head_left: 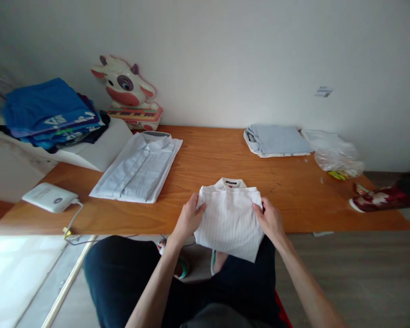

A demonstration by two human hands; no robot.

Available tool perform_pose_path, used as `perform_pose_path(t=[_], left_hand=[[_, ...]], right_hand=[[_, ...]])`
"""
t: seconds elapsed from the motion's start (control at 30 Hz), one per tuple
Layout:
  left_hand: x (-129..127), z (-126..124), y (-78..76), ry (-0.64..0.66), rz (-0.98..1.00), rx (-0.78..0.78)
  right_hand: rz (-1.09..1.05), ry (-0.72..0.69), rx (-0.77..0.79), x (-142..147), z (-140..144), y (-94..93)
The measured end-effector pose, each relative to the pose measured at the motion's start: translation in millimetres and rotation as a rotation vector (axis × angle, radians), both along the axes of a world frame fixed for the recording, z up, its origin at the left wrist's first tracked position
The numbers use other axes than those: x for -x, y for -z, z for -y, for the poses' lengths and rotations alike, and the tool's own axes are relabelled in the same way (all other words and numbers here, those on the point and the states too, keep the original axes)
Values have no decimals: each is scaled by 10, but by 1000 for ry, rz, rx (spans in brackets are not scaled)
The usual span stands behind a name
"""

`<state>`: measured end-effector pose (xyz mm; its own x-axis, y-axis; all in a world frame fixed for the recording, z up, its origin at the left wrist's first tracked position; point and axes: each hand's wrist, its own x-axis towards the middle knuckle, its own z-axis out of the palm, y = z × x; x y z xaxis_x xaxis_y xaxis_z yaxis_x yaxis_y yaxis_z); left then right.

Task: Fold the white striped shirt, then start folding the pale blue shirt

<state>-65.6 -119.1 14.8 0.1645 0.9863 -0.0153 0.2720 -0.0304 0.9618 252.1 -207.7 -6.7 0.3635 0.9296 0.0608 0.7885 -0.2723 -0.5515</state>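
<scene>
A white striped shirt (228,218), its body doubled over, is stretched between my hands at the front edge of the table. Its collar with a dark label points away from me and rests on the wood, while the near part hangs over the edge above my lap. My left hand (190,218) grips the left side, thumb on top. On the right side my right hand (269,218) pinches the cloth in the same way. The fingers under the fabric are hidden. Left of it lies a folded white shirt (136,168), collar away from me.
On the wooden table (205,155) are folded light-blue clothes (276,139), clear plastic bags (340,155), a dark red patterned object (379,198) and a white power bank (53,197) with a cable. A white box (95,146) carries stacked clothes (51,111) beside a cow toy keyboard (126,91).
</scene>
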Motion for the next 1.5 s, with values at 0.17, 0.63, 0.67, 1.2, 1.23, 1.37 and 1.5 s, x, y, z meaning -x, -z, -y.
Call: perform_pose_path(t=[0.17, 0.63, 0.67, 1.2, 1.23, 1.37, 1.5], left_hand=[[-53, 41, 15, 78, 116, 16], [-696, 457, 25, 77, 82, -48], [-723, 237, 38, 115, 39, -63], [-788, -1068, 200, 533, 188, -144], [-784, -1081, 200, 516, 199, -95], [-721, -1150, 130, 434, 230, 235], [-577, -1135, 43, 408, 365, 382]], right_hand=[[138, 53, -16, -216, -47, 90], [104, -60, -42, -924, -973, 154], [98, -63, -50, -939, -1127, 133], [-68, -93, -399, -962, -1430, 84], [-62, -96, -336, -980, -1456, 93], [-24, -158, -177, -986, -1505, 27], [58, -220, -390, -797, -1059, -222]])
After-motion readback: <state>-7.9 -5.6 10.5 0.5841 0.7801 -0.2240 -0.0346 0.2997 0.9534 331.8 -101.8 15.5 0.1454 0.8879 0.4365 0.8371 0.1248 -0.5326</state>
